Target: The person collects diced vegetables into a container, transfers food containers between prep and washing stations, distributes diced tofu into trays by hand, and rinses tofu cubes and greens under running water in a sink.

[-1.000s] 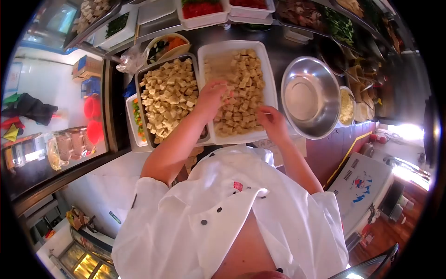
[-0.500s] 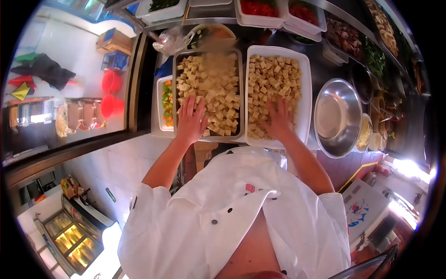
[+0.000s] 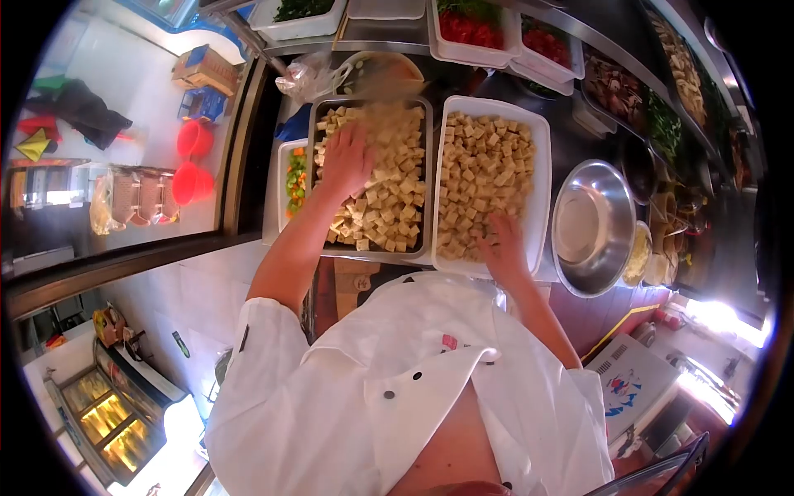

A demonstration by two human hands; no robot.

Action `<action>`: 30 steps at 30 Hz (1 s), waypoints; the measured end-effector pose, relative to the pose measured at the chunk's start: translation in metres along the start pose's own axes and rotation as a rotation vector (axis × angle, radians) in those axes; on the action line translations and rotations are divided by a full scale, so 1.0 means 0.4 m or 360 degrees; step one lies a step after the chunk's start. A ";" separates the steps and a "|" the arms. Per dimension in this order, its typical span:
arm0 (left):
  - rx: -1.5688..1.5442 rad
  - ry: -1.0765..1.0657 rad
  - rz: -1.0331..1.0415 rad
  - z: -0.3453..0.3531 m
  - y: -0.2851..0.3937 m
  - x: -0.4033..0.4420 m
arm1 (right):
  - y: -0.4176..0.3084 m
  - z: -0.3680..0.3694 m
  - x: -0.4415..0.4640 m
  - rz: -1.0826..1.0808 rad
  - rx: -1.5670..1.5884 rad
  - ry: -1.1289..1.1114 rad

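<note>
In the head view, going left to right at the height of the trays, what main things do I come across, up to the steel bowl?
Red tubs → dark frame → vegetable tub → metal tray → white tray → steel bowl.

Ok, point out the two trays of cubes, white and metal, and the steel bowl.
White tray point(image 3: 538, 198): head view, on its right inner wall.
Metal tray point(image 3: 429, 182): head view, on its right rim.
Steel bowl point(image 3: 581, 227): head view, on its inside bottom.
</note>
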State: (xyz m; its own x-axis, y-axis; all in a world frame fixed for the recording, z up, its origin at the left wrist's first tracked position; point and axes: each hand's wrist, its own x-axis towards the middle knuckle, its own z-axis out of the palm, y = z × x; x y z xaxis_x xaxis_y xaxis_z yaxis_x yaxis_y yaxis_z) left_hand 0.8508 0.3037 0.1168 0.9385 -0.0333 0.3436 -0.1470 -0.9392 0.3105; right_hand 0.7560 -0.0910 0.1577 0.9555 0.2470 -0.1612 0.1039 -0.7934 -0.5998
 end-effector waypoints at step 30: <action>-0.0349 0.0065 -0.0096 -0.145 0.058 -0.086 | 0.033 -0.073 -0.089 0.0043 0.0197 0.0376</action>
State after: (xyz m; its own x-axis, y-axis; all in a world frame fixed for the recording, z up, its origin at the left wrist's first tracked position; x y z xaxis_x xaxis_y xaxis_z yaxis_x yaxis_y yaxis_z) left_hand 0.7970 0.3031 0.1637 0.9350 0.0388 0.3526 -0.1593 -0.8422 0.5150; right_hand 0.7317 -0.1266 0.1784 0.9969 0.0783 0.0000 0.0566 -0.7203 -0.6913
